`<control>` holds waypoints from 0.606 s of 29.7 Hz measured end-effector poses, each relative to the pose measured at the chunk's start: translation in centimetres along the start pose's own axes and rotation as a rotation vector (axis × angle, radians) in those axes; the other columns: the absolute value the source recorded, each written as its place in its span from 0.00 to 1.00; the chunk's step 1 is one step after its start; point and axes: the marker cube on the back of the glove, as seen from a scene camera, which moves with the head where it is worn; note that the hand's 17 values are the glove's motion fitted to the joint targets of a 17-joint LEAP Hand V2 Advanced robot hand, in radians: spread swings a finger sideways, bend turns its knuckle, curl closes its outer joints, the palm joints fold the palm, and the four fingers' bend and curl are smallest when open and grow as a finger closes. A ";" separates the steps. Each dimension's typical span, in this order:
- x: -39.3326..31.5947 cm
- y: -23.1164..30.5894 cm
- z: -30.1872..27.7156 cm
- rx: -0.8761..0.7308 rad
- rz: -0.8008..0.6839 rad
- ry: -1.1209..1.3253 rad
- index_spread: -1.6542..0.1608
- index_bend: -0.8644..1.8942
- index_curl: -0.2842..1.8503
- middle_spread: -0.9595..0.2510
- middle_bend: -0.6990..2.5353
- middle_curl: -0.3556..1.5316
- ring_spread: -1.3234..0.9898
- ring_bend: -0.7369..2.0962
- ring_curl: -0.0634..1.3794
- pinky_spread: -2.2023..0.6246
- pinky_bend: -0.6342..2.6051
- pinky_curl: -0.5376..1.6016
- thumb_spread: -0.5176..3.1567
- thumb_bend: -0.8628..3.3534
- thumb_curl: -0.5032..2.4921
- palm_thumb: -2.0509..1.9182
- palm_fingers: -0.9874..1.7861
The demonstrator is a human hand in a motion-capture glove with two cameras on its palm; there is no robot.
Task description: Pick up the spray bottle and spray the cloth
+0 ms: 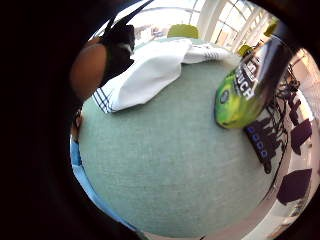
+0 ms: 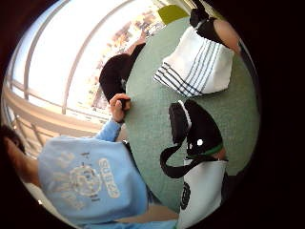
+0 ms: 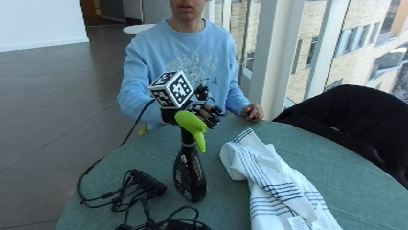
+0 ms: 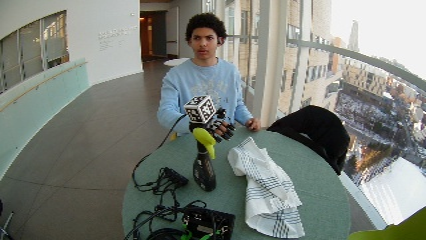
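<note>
A black spray bottle [image 3: 189, 172] with a lime-green spray head [image 3: 191, 127] stands upright on the round green table [image 3: 350, 167]. My gloved right hand [image 3: 207, 115] hovers just behind the spray head at neck height. Its fingers are spread and loosely bent, not wrapped round the bottle. In the little finger side palm view the bottle [image 1: 245, 85] looms close beside the palm. The white cloth [image 3: 267, 182] with dark stripes lies crumpled on the table right beside the bottle, also seen as the cloth [image 1: 150, 75] and the cloth [image 2: 200, 64] under outstretched fingers.
The person's bare left hand [image 3: 253, 112] rests at the table's far edge. Black cables and a power strip [image 3: 143, 184] lie on the table on the bottle's other side. A dark chair [image 3: 344, 115] stands by the window side.
</note>
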 end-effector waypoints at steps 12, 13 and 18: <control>7.3 3.8 -4.2 0.187 0.261 -0.403 0.72 0.37 0.27 0.72 0.28 0.37 0.55 0.35 0.25 0.85 0.26 0.39 0.46 0.24 0.28 0.68 0.61; 7.9 3.8 -4.5 0.196 0.276 -0.422 0.72 0.37 0.27 0.72 0.28 0.37 0.55 0.35 0.25 0.85 0.26 0.39 0.46 0.24 0.28 0.68 0.62; 10.7 3.0 -4.9 0.252 0.374 -0.498 0.72 0.37 0.28 0.72 0.28 0.38 0.55 0.35 0.25 0.85 0.26 0.39 0.46 0.23 0.28 0.69 0.62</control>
